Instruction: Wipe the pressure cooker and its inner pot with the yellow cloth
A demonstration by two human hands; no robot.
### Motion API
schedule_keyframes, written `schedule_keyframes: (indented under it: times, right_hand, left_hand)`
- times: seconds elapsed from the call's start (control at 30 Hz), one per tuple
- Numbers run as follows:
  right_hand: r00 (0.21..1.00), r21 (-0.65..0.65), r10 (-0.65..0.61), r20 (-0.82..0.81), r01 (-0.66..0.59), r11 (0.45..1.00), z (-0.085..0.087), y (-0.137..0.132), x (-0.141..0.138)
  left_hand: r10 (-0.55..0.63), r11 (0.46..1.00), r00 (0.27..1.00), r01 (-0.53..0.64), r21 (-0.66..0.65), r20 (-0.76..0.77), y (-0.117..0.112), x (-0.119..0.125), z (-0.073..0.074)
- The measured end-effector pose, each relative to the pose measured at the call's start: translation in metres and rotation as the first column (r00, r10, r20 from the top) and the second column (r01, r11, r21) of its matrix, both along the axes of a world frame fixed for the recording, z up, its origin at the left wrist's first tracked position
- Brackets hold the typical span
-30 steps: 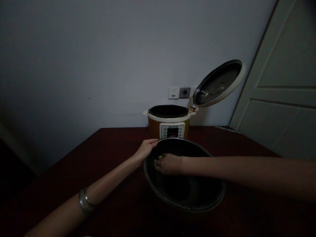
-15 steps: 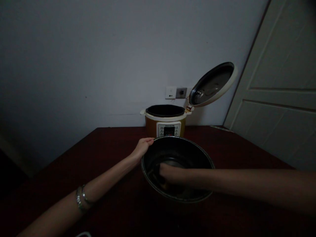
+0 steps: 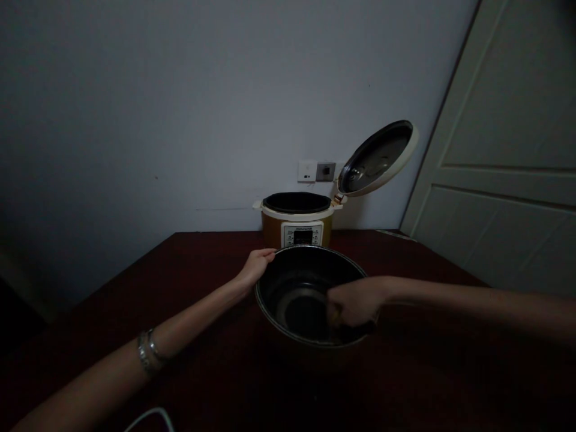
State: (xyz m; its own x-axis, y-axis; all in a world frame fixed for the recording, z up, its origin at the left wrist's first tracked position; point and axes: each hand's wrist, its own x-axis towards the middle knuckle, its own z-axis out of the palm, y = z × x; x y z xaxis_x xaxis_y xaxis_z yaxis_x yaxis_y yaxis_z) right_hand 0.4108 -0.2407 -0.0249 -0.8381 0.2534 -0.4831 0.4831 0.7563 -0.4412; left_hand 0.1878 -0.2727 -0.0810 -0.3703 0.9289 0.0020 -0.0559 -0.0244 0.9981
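Note:
A black inner pot rests on the dark red table, tipped towards me. My left hand grips its far left rim, fingers curled over the edge. My right hand is closed in a fist at the pot's near right rim, reaching inside; what it holds is too dark to name. A bracelet sits on my left wrist.
A yellow rice cooker stands at the back of the table against the wall, its lid swung up to the right. A wall socket is behind it. A white door stands on the right. A white curved object shows at the bottom edge.
My right hand has moved from the left inside of the pot across to its right near side. The pot tilted less steeply. My left hand stayed on the rim.

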Motion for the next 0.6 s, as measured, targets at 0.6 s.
schedule_keyframes:
  times: [0.6]
  right_hand:
    - [0.919, 0.563, 0.155, 0.363, -0.348, 0.749, -0.024, 0.037, -0.014]
  left_hand:
    - [-0.024, 1.0, 0.999, 0.024, -0.011, -0.034, 0.002, -0.005, 0.0]
